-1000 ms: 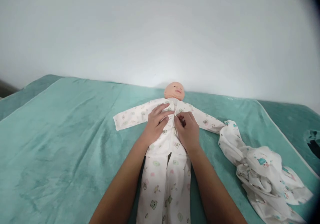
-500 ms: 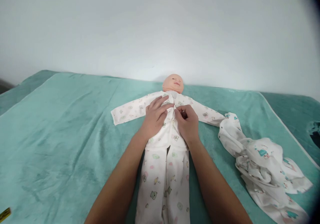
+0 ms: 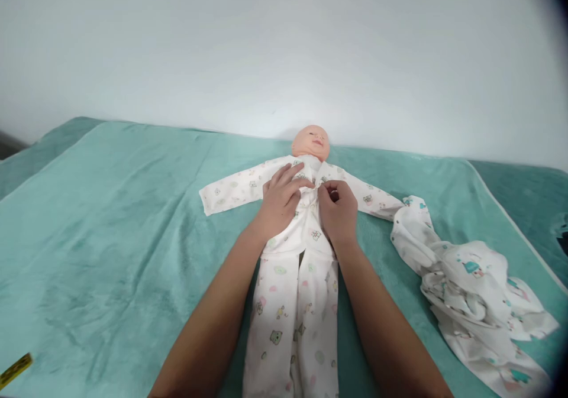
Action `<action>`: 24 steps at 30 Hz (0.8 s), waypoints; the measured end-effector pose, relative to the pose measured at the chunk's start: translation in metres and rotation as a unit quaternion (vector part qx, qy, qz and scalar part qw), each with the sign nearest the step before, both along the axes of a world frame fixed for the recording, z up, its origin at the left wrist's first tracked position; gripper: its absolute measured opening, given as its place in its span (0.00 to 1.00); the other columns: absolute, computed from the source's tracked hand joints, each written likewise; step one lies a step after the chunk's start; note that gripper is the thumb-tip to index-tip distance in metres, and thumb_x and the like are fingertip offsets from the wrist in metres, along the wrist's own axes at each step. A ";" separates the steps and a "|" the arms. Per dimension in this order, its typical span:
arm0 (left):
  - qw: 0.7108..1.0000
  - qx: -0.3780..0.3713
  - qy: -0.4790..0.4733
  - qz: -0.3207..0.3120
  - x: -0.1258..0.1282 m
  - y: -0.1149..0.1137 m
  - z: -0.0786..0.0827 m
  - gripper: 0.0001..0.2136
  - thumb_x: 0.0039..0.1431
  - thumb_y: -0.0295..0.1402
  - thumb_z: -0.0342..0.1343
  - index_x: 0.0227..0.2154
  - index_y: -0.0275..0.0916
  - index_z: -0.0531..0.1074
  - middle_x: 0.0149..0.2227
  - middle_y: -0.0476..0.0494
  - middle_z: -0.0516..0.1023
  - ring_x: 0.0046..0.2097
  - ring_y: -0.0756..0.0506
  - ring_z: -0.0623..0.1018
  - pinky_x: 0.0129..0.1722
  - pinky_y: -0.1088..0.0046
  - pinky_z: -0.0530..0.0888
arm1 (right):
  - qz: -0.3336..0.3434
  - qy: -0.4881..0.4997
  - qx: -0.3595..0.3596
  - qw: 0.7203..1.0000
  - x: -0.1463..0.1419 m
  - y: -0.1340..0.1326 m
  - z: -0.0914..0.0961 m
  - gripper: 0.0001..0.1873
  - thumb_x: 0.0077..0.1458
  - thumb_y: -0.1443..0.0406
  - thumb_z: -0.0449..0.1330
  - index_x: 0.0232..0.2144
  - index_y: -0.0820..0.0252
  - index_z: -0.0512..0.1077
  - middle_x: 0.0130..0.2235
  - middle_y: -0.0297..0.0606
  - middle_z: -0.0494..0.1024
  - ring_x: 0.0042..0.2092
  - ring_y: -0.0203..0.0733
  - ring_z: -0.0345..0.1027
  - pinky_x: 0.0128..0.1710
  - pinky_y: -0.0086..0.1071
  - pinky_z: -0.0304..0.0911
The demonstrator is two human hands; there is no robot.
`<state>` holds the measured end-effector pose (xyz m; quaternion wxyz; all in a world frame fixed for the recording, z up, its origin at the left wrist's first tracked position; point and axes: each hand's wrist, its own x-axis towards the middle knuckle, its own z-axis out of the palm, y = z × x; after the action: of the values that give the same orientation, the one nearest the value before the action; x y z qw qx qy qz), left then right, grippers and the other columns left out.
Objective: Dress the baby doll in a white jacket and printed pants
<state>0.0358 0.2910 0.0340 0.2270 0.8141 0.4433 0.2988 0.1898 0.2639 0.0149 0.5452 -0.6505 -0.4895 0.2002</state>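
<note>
A baby doll point(image 3: 311, 142) lies on its back on a teal blanket point(image 3: 115, 226), dressed in a white printed sleepsuit point(image 3: 290, 303) with sleeves spread to both sides. My left hand point(image 3: 281, 200) rests on the doll's chest, fingers stretched out and pressing the fabric by the front opening. My right hand point(image 3: 338, 210) is beside it on the chest, fingers curled in a pinch on the sleepsuit's front edge near the collar. The two hands meet at the middle seam.
A crumpled white garment point(image 3: 470, 282) with teal prints lies on the blanket to the right of the doll. A white wall point(image 3: 284, 49) rises behind. A yellow strip point(image 3: 15, 368) shows at the bottom left corner.
Both hands have crept slightly up the doll's chest toward the collar. The view has shifted a little, and the yellow strip has come into sight at the bottom left.
</note>
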 end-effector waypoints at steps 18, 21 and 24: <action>0.990 -0.017 -0.132 -0.048 -0.027 -0.041 -0.025 0.15 0.70 0.32 0.47 0.49 0.47 0.77 0.70 0.51 0.59 0.74 0.43 0.47 0.72 0.53 0.52 | 0.113 -0.373 -0.191 0.901 -0.014 -0.051 0.036 0.15 0.63 0.54 0.54 0.29 0.56 0.65 0.30 0.35 0.75 0.29 0.39 0.63 0.29 0.33 0.43; 0.991 -0.018 -0.125 -0.052 -0.026 -0.037 -0.022 0.14 0.69 0.32 0.48 0.48 0.48 0.78 0.70 0.52 0.59 0.74 0.42 0.47 0.72 0.53 0.53 | 0.127 -0.385 -0.191 0.894 -0.010 -0.050 0.038 0.13 0.63 0.58 0.53 0.27 0.56 0.64 0.31 0.34 0.75 0.31 0.39 0.64 0.30 0.33 0.44; 0.991 -0.013 -0.122 -0.053 -0.024 -0.034 -0.018 0.13 0.68 0.31 0.49 0.46 0.47 0.78 0.70 0.52 0.59 0.74 0.42 0.47 0.72 0.53 0.54 | 0.173 -0.381 -0.199 0.886 -0.005 -0.047 0.042 0.12 0.61 0.60 0.54 0.26 0.56 0.62 0.28 0.32 0.74 0.29 0.38 0.63 0.29 0.33 0.45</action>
<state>0.0115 0.2574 0.0157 0.3053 0.7911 0.3720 0.3776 0.1850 0.2168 0.0570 0.1323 -0.6764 -0.7144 0.1209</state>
